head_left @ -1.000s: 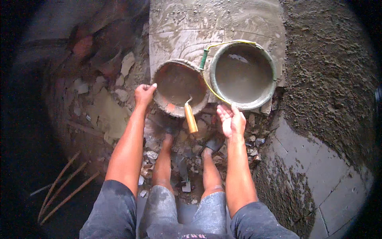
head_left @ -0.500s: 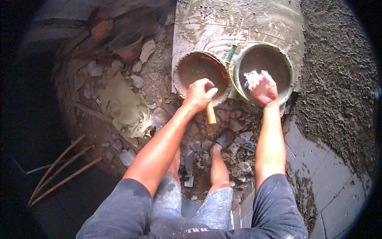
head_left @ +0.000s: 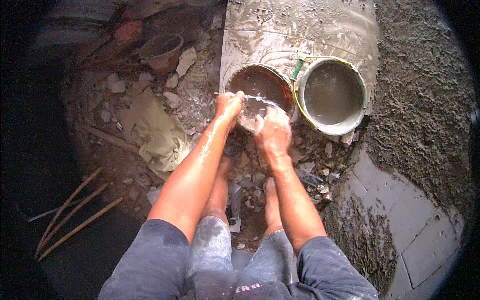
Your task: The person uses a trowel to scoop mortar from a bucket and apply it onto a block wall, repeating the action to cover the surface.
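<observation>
Both hands are over the left bucket (head_left: 232, 80), a mud-crusted one with dark, murky contents. My left hand (head_left: 230, 105) is closed at its left rim; anything inside its fingers is hidden. Just right of it, my right hand (head_left: 275, 130) has its thumb apart and its fingers loosely bent, with nothing visible in it. A bright, thin streak that looks like splashing water (head_left: 261, 99) runs between the hands. My left forearm is streaked wet. On the right stands a second bucket (head_left: 341, 131) of grey-brown liquid, its yellow wire handle with green grip (head_left: 297, 69) lying against the rim.
A cement-smeared board (head_left: 300, 40) lies behind the buckets. Rough wet mortar (head_left: 422, 95) covers the right side, beside grey tiles (head_left: 425, 245). Rubble, a crumpled beige sheet (head_left: 155, 130) and a dark pot (head_left: 162, 52) lie left. Thin rods (head_left: 80, 220) stand at lower left.
My right hand has moved left, out of the right bucket to the left one. My left hand has shifted left and up. The yellow handle below it no longer shows.
</observation>
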Demonstrator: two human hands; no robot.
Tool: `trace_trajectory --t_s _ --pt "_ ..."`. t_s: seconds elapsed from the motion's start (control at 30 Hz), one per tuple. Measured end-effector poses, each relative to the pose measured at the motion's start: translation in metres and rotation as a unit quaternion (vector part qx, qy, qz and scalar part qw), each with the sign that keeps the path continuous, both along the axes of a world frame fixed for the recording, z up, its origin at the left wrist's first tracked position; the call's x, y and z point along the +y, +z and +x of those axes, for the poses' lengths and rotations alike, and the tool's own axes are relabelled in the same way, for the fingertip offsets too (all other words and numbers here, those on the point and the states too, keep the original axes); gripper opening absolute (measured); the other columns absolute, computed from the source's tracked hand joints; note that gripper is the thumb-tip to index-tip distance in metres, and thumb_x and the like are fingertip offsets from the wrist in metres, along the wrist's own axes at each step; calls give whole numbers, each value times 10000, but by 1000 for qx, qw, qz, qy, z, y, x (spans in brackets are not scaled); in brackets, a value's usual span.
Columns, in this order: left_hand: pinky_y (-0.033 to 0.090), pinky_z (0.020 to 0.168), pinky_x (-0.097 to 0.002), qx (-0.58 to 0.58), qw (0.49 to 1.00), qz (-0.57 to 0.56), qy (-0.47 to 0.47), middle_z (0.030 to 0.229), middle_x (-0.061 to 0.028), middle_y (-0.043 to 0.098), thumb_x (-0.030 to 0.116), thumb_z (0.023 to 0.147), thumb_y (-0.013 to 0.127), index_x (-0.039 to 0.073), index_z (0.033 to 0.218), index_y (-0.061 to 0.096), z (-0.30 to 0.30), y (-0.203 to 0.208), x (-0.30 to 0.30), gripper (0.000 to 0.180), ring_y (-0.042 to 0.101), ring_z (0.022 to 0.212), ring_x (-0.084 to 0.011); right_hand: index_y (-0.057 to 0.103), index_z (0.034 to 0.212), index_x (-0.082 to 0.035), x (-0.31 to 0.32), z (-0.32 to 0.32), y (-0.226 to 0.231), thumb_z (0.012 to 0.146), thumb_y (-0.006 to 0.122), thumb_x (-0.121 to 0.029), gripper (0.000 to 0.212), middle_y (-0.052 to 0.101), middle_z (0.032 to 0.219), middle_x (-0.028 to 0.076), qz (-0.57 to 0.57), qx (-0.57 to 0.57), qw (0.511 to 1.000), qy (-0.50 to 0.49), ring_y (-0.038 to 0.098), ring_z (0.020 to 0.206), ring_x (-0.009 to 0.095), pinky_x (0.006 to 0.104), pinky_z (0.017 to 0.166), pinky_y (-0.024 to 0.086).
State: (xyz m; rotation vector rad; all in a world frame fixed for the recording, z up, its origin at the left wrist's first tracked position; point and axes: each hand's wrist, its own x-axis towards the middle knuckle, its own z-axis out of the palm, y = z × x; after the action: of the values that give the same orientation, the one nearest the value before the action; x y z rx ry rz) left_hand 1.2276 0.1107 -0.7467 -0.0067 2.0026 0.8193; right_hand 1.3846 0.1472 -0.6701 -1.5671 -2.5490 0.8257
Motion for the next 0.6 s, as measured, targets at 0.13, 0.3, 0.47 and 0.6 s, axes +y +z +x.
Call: trace_trajectory --t_s 0.13,0.3,0.47,0.6 --pt "491 878 -473 405 904 68 -121 851 -191 611 331 837 775 33 1033 619 -30 6 -2 389 619 921 -393 585 1009 -37 -10 45 -39 923 626 -389 365 686 961 210 -121 -147 982 -10 694 790 417 531 703 561" --pt "507 936 -466 143 965 8 -219 1137 -295 673 455 889 692 -32 1167 618 -55 -27 -21 566 653 1113 -424 604 982 -81 -10 40 21 917 617 -275 204 679 842 178 -20 -58 990 123 678 744 401 532 676 548" --pt "521 900 -446 140 968 43 -204 1055 -265 693 427 883 710 -26 1117 647 -59 -36 -29 514 681 1016 -388 577 1038 -80 57 17 97 904 581 -119 140 605 892 140 111 -154 954 233 675 770 328 453 605 567" --pt "524 876 -468 160 945 72 -277 1038 -277 687 302 826 728 -36 1079 645 -58 -28 -31 431 676 1012 -417 682 1032 -85 84 -36 71 847 647 -129 194 692 905 115 170 -223 899 337 720 809 266 400 622 604"
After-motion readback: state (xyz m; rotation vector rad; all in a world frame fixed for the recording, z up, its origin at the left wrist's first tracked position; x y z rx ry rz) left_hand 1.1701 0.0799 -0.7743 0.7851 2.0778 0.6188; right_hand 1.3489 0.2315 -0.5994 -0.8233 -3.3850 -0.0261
